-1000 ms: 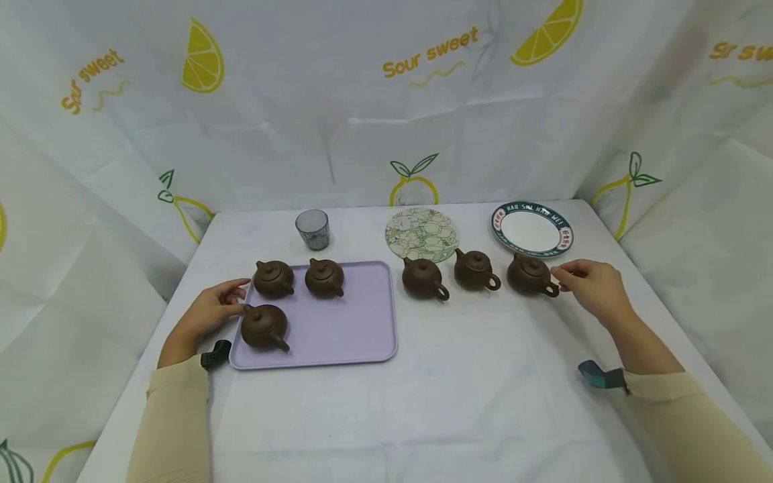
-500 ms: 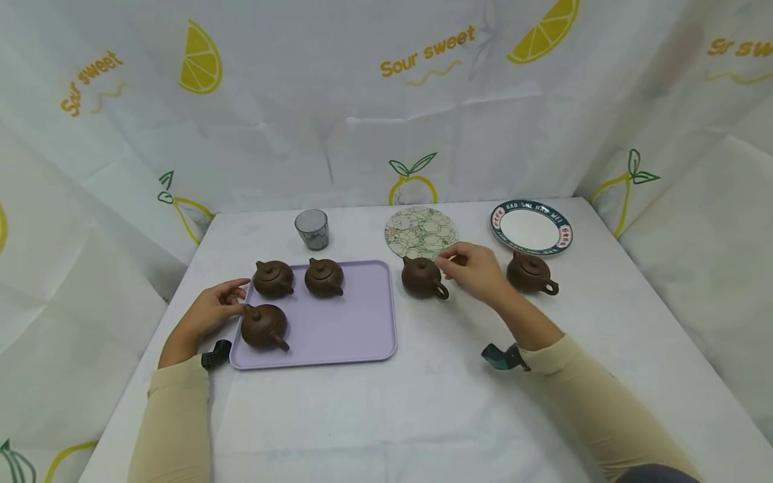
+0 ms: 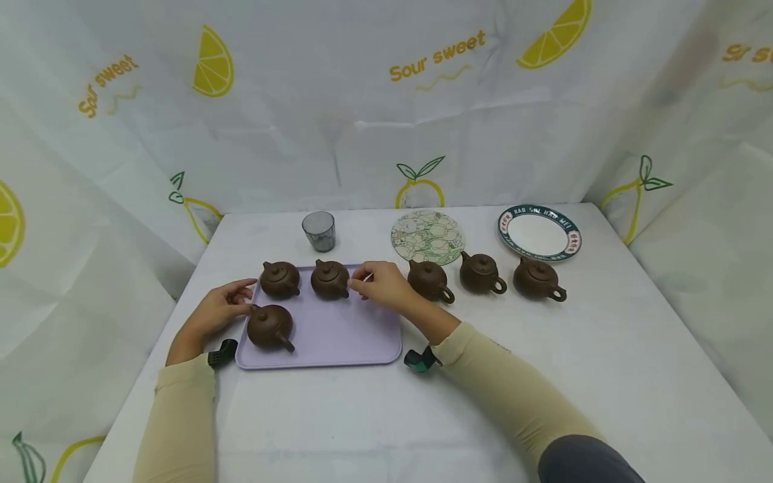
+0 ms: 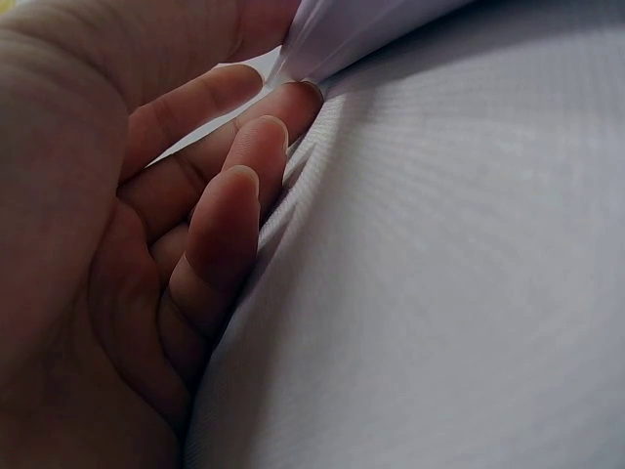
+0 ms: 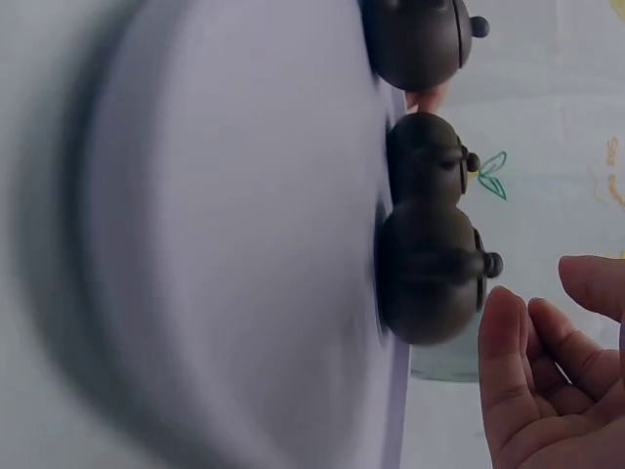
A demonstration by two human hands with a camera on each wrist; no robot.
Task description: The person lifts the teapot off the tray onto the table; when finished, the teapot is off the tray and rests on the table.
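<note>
My left hand point(image 3: 217, 310) rests at the left rim of the lilac tray point(image 3: 338, 329), its fingers loosely bent. In the left wrist view, the thumb and fingers point(image 4: 227, 220) lie close to the tray's edge and the white cloth. Three brown teapots stand on the tray: back left point(image 3: 280, 280), back middle point(image 3: 329, 279) and front left point(image 3: 270, 327). Over the tray's back right part, my right hand point(image 3: 383, 285) holds nothing. Its fingertips are close to the back-middle teapot; in the right wrist view, a gap shows between thumb and fingers.
Right of the tray, three more brown teapots stand in a row: left point(image 3: 427, 280), middle point(image 3: 482, 272) and right point(image 3: 537, 278). Behind them lie a round patterned mat point(image 3: 427, 235) and a green-rimmed plate point(image 3: 570, 235). A grey glass point(image 3: 320, 231) stands behind the tray.
My right hand has travelled left, from the rightmost teapot past the others in the row to the tray. The left hand and the teapots have stayed in place.
</note>
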